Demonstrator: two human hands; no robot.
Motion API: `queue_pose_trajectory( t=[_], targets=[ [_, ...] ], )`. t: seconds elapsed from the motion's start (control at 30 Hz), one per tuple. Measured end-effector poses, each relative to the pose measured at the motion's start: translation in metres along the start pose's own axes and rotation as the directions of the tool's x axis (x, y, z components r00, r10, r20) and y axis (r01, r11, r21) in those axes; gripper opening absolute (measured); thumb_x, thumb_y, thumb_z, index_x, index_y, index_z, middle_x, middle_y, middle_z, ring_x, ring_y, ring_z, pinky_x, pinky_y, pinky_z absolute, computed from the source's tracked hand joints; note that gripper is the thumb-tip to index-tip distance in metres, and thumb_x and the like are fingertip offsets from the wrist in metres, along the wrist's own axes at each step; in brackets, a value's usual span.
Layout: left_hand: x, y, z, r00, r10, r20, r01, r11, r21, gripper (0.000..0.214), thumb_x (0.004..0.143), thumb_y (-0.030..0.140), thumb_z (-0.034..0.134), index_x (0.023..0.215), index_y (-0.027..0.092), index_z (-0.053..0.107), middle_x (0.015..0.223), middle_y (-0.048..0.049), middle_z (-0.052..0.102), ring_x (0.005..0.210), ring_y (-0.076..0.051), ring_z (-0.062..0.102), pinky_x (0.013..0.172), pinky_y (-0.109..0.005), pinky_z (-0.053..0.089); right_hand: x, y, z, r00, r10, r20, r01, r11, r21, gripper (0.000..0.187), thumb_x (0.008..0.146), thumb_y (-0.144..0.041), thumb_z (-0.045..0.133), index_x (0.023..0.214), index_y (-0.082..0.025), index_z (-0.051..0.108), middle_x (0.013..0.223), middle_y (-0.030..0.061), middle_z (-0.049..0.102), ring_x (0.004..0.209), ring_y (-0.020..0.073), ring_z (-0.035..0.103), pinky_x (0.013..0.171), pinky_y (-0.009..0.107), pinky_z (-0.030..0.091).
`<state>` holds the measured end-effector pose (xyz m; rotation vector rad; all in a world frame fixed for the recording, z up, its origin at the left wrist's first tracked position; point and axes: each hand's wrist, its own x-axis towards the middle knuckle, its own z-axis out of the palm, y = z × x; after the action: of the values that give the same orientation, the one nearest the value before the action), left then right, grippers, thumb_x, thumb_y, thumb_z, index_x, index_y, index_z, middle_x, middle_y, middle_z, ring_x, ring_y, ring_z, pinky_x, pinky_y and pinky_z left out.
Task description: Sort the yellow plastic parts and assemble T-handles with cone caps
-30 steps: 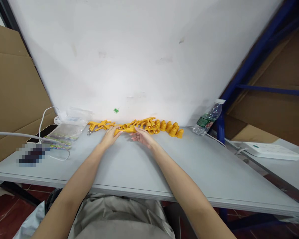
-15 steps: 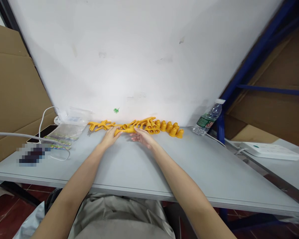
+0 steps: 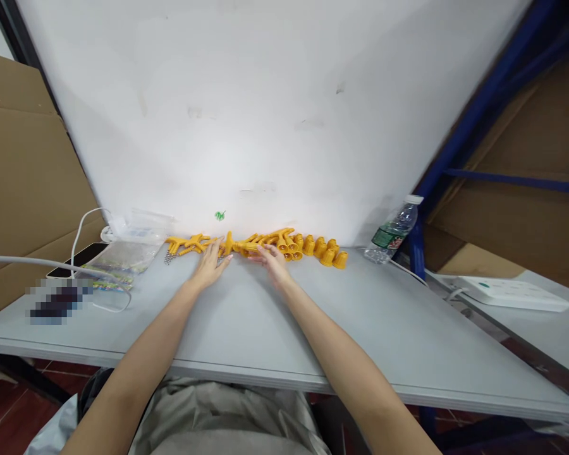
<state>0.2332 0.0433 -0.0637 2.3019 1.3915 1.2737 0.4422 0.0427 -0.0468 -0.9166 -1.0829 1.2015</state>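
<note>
On the grey table by the white wall, my right hand [image 3: 275, 264] is closed round one end of a yellow plastic piece [image 3: 239, 246]. This piece lies sideways, with a crossbar at its left end. Just left of that crossbar is my left hand [image 3: 209, 266], fingers apart and nothing gripped, over other yellow parts. Branching yellow pieces [image 3: 189, 242] lie farther left, beside small silvery metal bits [image 3: 171, 258]. Right of my right hand are stacked yellow pieces with hollow round ends [image 3: 291, 248] and several upright yellow cups [image 3: 329, 253].
A plastic bottle [image 3: 393, 232] leans at the back right, with a white power strip [image 3: 512, 293] beyond it. At left are clear plastic bags [image 3: 140, 249], a dark phone [image 3: 83, 258] and a white cable [image 3: 42, 260]. Cardboard [image 3: 23, 170] stands at the left.
My left hand has let go of the yellow piece's left end and spread its fingers, uncovering the crossbar. My right hand has closed on the other end. The view has shifted slightly.
</note>
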Motion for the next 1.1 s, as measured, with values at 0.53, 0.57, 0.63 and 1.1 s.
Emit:
queue_pose_trajectory(
  t=[0.53, 0.57, 0.63, 1.1],
  targets=[
    [0.000, 0.002, 0.000, 0.996, 0.063, 0.065, -0.064, 0.998, 0.024, 0.045, 0.095, 0.040, 0.041, 0.135, 0.020, 0.043, 0.136, -0.0132, 0.053, 0.130, -0.025, 0.047, 0.110, -0.046, 0.037, 0.025, -0.006, -0.023, 0.733, -0.624, -0.270, 0.524, 0.772, -0.360, 0.028, 0.086, -0.044, 0.053, 0.104, -0.024, 0.048, 0.115, 0.0092, 0.056, 0.109, 0.0200, 0.056, 0.100, 0.039, 0.045],
    [0.000, 0.002, 0.001, 0.996, 0.060, 0.070, -0.062, 0.998, 0.026, 0.045, 0.095, 0.040, 0.041, 0.135, 0.020, 0.043, 0.136, -0.0135, 0.053, 0.129, -0.026, 0.048, 0.109, -0.046, 0.037, 0.028, -0.008, -0.025, 0.681, -0.677, -0.279, 0.565, 0.728, -0.388, 0.025, 0.087, -0.042, 0.053, 0.103, -0.024, 0.048, 0.114, 0.0091, 0.055, 0.109, 0.0201, 0.056, 0.100, 0.040, 0.045],
    [0.000, 0.001, 0.003, 0.996, 0.051, 0.076, -0.053, 0.998, 0.034, 0.045, 0.095, 0.039, 0.042, 0.135, 0.019, 0.043, 0.136, -0.0141, 0.053, 0.128, -0.027, 0.049, 0.109, -0.047, 0.038, 0.036, -0.009, -0.032, 0.579, -0.781, -0.232, 0.623, 0.608, -0.492, 0.018, 0.088, -0.037, 0.053, 0.099, -0.023, 0.050, 0.112, 0.0091, 0.055, 0.110, 0.0211, 0.055, 0.102, 0.043, 0.044],
    [-0.001, 0.000, 0.004, 0.993, 0.030, 0.117, -0.036, 0.998, 0.052, 0.045, 0.095, 0.037, 0.042, 0.135, 0.019, 0.044, 0.134, -0.0136, 0.054, 0.128, -0.026, 0.049, 0.109, -0.046, 0.038, 0.044, 0.033, -0.067, 0.811, -0.417, 0.410, 0.461, 0.025, -0.887, 0.035, 0.089, -0.009, 0.038, 0.104, -0.020, 0.068, 0.131, 0.0131, 0.060, 0.129, 0.0309, 0.049, 0.112, 0.073, 0.010]
  ],
)
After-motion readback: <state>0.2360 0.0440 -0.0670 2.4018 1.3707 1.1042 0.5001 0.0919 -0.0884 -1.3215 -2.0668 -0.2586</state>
